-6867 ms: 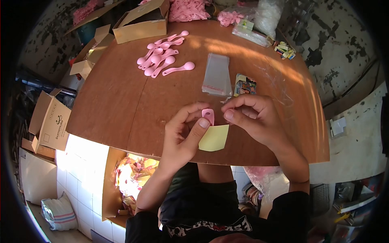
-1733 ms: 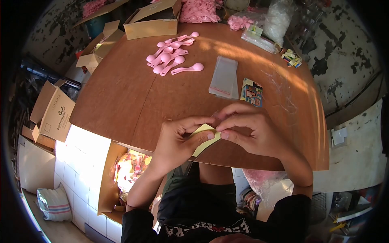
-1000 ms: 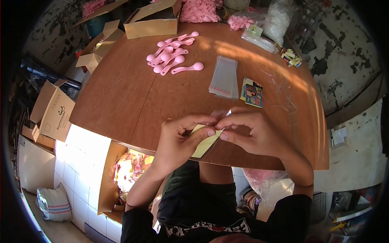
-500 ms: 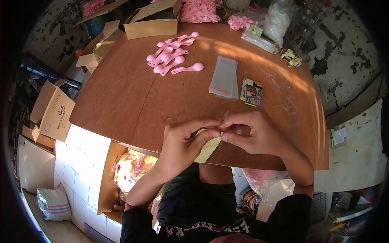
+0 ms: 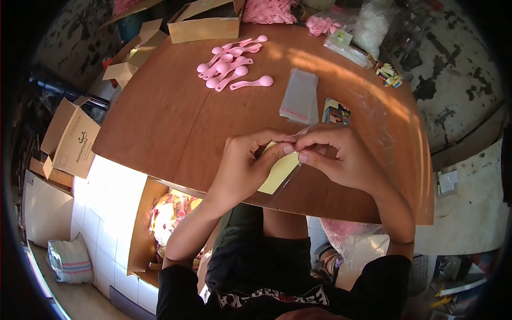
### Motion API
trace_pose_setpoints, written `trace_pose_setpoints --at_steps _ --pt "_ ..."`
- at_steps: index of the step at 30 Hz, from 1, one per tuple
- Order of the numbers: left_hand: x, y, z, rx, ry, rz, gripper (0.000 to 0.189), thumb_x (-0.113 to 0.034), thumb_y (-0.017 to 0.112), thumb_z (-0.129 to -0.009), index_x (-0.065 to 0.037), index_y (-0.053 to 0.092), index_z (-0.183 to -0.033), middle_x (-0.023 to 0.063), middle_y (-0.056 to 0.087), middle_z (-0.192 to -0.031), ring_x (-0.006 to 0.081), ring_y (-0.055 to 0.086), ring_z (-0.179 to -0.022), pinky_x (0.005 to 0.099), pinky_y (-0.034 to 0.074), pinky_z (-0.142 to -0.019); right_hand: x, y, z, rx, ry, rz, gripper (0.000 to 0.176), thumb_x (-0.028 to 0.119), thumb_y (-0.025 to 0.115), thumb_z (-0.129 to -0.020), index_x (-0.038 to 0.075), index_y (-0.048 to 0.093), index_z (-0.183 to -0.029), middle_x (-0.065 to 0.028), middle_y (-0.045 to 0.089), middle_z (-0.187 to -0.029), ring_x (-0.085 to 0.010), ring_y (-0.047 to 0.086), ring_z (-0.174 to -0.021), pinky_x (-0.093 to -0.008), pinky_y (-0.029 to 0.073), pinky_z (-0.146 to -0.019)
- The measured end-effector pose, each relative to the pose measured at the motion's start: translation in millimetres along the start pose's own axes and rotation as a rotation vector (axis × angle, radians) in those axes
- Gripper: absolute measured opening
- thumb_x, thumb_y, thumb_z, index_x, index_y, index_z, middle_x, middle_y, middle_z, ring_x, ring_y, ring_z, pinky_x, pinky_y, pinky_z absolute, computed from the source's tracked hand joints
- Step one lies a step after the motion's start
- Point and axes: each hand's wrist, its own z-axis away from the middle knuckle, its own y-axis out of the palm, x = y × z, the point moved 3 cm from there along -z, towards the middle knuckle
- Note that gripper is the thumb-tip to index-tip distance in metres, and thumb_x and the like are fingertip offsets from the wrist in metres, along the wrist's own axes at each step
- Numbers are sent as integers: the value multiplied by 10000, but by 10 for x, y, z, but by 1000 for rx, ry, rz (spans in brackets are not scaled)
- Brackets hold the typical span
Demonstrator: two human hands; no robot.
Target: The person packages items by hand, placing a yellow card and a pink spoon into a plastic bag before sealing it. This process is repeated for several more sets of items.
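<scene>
Over the near part of the brown table (image 5: 160, 128), my left hand (image 5: 253, 160) pinches a clear plastic bag with a pale yellow card (image 5: 278, 172) inside. My right hand (image 5: 333, 154) grips the top end of the same bag, its thumb close to the left thumb. Something pinkish shows faintly behind the fingertips. Beyond the hands lie a stack of clear bags (image 5: 300, 96) and a pile of printed cards (image 5: 336, 113), partly hidden by my right hand. Pink spoons (image 5: 226, 65) are heaped farther left.
An open cardboard box (image 5: 205, 26) and a heap of pink spoons (image 5: 269, 10) stand at the far edge. Small yellow packets (image 5: 389, 76) lie at the far right. Below the near edge, a box of packed items (image 5: 170, 216) sits at left.
Both hands have moved slightly up and away from the table's near edge with the bag, and more of the yellow card shows. The view has shifted a little.
</scene>
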Motion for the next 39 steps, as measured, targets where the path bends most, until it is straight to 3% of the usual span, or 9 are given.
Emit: trace_pose_setpoints --at_steps 4,14,20,22,25,27,30,36,39 --pt "-28 -8 -68 89 -39 27 177 -54 637 -935 50 667 -1074 84 706 -976 92 624 -891 249 508 -792 -57 -38 -39 57 -60 -83 191 89 741 -833 0 694 -994 -80 699 -883 -109 636 -718 -253 519 -644" --pt "-57 -31 -61 139 -29 -13 195 -76 649 -927 51 668 -1074 101 704 -961 110 633 -886 263 516 -787 -202 7 -168 289 -124 40 265 90 732 -820 18 687 -1071 -124 693 -893 -141 650 -750 -288 516 -669" --pt "21 -176 270 62 36 -158 480 8 704 -852 51 526 -1296 118 695 -1030 135 651 -966 288 511 -873 -145 211 -392 304 -147 36 268 77 693 -848 28 684 -1111 -104 677 -848 -125 631 -720 -278 497 -659" --pt "87 -270 363 -5 -133 -91 600 43 710 -831 41 442 -1367 127 692 -1049 144 654 -1003 285 503 -896 -104 167 -604 562 -68 -246 246 77 656 -907 39 681 -1148 -27 674 -844 -77 614 -761 -236 493 -671" --pt "131 -378 447 -69 -217 -85 607 40 703 -840 21 429 -1381 124 695 -1011 131 658 -973 263 513 -839 -570 135 -1168 253 -45 -326 243 106 651 -914 48 665 -1150 -32 695 -902 -80 622 -802 -245 506 -715" --pt "177 -413 480 -97 -234 -116 614 40 697 -847 15 417 -1393 111 695 -979 115 655 -927 246 515 -794 -888 162 -1561 -31 -155 241 282 48 624 -880 55 649 -1161 -66 702 -938 -174 660 -837 -305 523 -751" --pt "213 -401 478 -102 -249 -76 623 35 701 -848 15 409 -1398 105 692 -977 115 653 -926 248 516 -801 -1090 362 -1886 -256 -388 471 337 3 605 -824 66 647 -1152 -94 696 -1004 -285 658 -926 -387 511 -824" --pt "194 -423 449 -109 -220 -85 628 34 708 -844 36 400 -1391 107 688 -993 132 657 -943 258 514 -826 -1070 729 -1985 -274 -493 824 280 13 629 -791 64 656 -1065 -95 667 -934 -314 624 -965 -442 464 -883" --pt "221 -434 454 -130 -181 -74 611 19 708 -850 26 414 -1385 111 709 -964 132 665 -945 264 508 -832 -913 654 -1851 -323 -631 735 231 35 649 -805 64 653 -1033 -83 650 -898 -302 630 -875 -432 487 -816"
